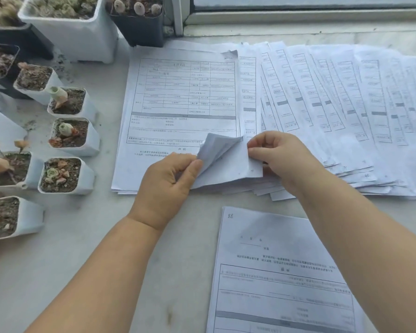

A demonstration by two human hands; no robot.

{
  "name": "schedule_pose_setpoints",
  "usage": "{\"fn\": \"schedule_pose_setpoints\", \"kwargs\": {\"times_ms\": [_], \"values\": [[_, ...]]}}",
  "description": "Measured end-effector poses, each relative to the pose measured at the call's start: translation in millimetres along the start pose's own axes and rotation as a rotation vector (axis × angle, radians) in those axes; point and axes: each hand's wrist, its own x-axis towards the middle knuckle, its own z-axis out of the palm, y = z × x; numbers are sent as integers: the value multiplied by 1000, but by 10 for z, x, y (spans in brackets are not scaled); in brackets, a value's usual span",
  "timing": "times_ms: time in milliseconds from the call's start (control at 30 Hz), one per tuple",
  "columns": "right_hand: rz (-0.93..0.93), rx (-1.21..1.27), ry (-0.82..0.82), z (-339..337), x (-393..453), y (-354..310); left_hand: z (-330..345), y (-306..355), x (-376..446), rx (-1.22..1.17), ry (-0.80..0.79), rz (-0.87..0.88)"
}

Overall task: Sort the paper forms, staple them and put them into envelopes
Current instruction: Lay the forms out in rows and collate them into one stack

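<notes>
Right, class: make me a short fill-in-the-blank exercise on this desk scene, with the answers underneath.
1. Both hands, left hand and right hand, pinch the folded-up ____ of the top form.
2. The small plant pots stand to the ____ of that stack.
3. The fanned-out forms lie on its ____ side.

Answers: corner; left; right

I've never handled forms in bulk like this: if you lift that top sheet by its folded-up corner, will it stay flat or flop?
Probably flop: the corner already curls over between the left hand and right hand. The sheet looks thin and light, so it may slide off the stack easily. A hard pinch would likely crease it.
</notes>
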Motion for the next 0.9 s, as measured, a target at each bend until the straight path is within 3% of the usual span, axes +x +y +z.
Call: {"fn": "schedule_pose_setpoints", "kwargs": {"times_ms": [200,267,433,667,733,900], "values": [[81,245,-162,-84,-54,-71,40,-22,-1,19,47,5],[47,109,-225,-108,-68,-60,40,-31,-6,16,55,8],[47,-41,-188,-111,-62,-54,45,-45,1,30,69,18],[-8,192,-227,-113,-74,-19,51,-32,-1,49,88,34],[-82,196,-199,-105,-86,-3,48,-26,7,58,99,17],[-168,30,46,9,-28,-53,42,35,14,49,100,-6]]}}
